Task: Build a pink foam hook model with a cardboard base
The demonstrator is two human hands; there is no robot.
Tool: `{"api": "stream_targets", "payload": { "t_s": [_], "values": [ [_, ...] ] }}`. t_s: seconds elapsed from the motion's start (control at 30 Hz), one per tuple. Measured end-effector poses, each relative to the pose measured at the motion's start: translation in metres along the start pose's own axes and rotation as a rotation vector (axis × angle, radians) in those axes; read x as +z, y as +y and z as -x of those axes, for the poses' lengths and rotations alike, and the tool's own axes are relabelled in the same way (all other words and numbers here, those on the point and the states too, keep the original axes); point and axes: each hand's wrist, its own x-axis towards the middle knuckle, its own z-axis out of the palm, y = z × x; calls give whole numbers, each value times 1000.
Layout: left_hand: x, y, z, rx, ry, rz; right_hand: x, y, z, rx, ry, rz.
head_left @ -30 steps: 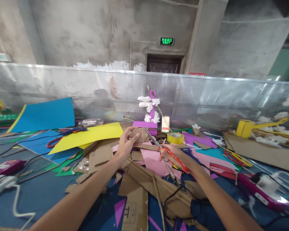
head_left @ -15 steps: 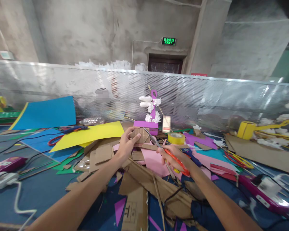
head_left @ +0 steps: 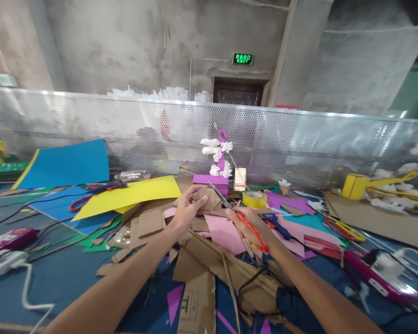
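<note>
My left hand pinches a small cardboard piece between thumb and fingers, above the scraps at the table's middle. Orange-handled scissors are in my right hand, their blades pointing up and left beside the cardboard's right edge. Whether the blades touch the cardboard I cannot tell. Just behind stands a purple model with white fluffy tufts on a purple base. Pink paper and cardboard strips lie under the hands.
A roll of yellow tape and a blue glue gun lie to the right. Purple power strips with cords sit at both sides. Yellow sheet and blue sheets lie left. A perforated metal screen runs along the back.
The cardboard piece has turned and shifted slightly right in my left hand. My right hand and the scissors have moved a little, and the blades now stand apart from where they overlapped it.
</note>
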Motion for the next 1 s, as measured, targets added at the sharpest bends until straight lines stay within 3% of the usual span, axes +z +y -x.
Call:
{"api": "stream_targets", "payload": {
  "t_s": [0.2,0.33,0.5,0.63,0.8,1.0],
  "values": [
    [11,-7,8,23,-133,-171,1,18,-16,-18,34,-287],
    [16,-12,12,54,-172,-169,4,20,-19,-41,75,-433],
    [18,-8,13,62,-274,-104,4,20,-19,-55,116,-496],
    [18,-5,17,42,-386,-205,0,20,-19,-58,78,-472],
    [19,-5,20,85,-404,-419,-4,18,-17,-83,37,-367],
    [12,-4,8,46,-358,-346,-4,13,-17,-54,100,-420]
  ]
}}
